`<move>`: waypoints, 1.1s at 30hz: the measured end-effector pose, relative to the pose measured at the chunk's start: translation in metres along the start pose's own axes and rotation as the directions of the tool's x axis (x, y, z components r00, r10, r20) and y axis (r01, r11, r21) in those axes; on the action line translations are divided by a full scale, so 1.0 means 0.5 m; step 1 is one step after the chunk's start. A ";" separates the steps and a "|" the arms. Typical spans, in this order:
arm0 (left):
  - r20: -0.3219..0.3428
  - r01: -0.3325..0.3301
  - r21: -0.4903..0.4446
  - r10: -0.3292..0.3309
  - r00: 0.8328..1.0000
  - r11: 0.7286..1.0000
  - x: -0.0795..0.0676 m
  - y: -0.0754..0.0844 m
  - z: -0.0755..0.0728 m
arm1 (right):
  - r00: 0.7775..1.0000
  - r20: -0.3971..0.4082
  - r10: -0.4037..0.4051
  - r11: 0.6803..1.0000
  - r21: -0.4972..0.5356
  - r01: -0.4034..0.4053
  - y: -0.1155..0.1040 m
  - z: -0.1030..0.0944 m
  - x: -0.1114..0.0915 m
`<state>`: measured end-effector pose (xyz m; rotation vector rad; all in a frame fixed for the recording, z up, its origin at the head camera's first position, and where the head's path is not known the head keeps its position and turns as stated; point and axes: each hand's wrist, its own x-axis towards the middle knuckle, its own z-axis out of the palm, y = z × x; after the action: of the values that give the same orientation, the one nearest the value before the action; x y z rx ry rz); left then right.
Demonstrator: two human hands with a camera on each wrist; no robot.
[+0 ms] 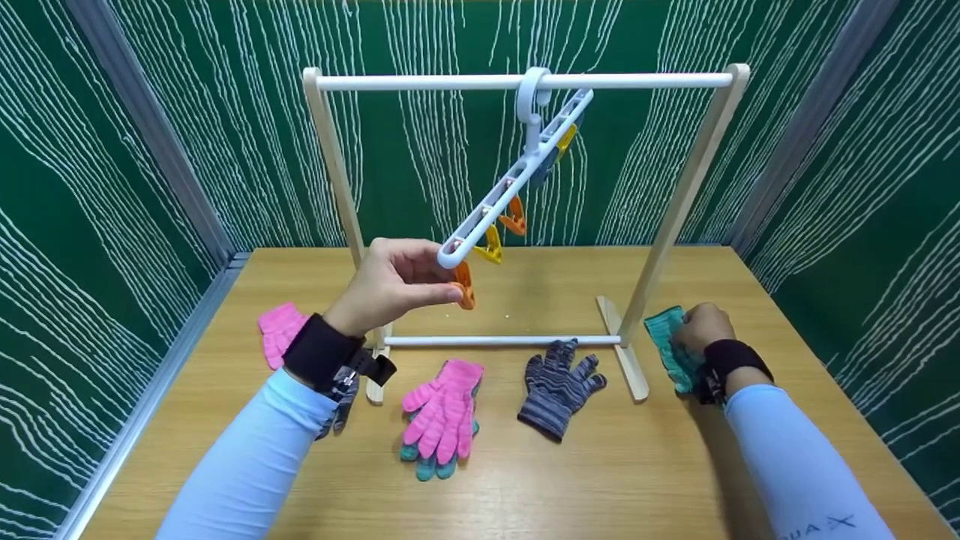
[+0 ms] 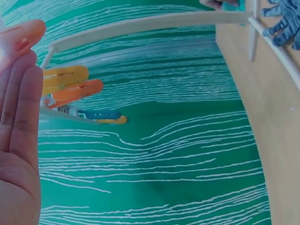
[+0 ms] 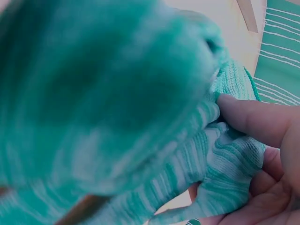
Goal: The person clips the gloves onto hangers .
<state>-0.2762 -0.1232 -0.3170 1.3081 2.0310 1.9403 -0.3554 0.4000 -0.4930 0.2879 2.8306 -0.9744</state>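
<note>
Head view: my left hand [image 1: 394, 279] pinches the orange peg [image 1: 466, 289], mid-frame; my right hand [image 1: 705, 328] grips the green glove [image 1: 664, 334], right of frame, likely light, soft, best held by its cuff.

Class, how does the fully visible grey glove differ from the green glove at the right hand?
The grey glove has dark and pale grey streaks; the green glove has pale and darker green streaks. The grey glove lies flat with fingers spread; the green glove is creased, pinched by the right hand. Both are knitted.
</note>
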 end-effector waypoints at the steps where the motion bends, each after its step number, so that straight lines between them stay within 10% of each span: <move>1: -0.003 0.000 0.002 0.000 1.000 1.000 0.000 0.000 0.000 | 1.000 -0.007 -0.006 1.000 -0.004 0.006 -0.001 -0.002 -0.001; 33: -0.142 -0.093 0.036 0.097 0.985 0.995 0.002 0.003 0.017 | 0.967 -0.243 -0.071 0.982 0.152 0.111 -0.052 -0.035 -0.057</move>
<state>-0.2711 -0.1160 -0.3171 1.3316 2.1047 2.1110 -0.3347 0.3869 -0.4589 0.3131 3.0037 -1.2767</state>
